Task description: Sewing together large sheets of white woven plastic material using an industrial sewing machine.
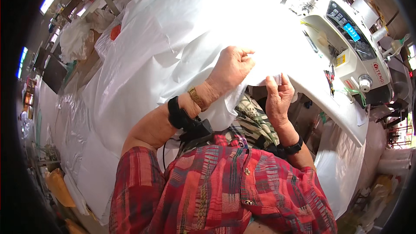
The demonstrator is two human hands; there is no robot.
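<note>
A large white sheet of fabric (pixel 143 56) spreads over the table and drapes down toward my lap. My left hand (pixel 232 67) is closed on the fabric near the table's front edge, its fingertips pointing right. Just right of it, my right hand (pixel 279 95) pinches the fabric's edge between thumb and fingers. Strong glare washes out the cloth in front of both hands. Beyond them to the right stands a white sewing machine (pixel 320 13) with a lit control panel (pixel 352 32).
Tweezers (pixel 310 43) and several small tools (pixel 331 67) lie beside the machine. A thread cone (pixel 366 11) stands behind it. The white tabletop's curved edge (pixel 342 123) runs down the right. Clear plastic bags (pixel 76 39) and clutter fill the left side.
</note>
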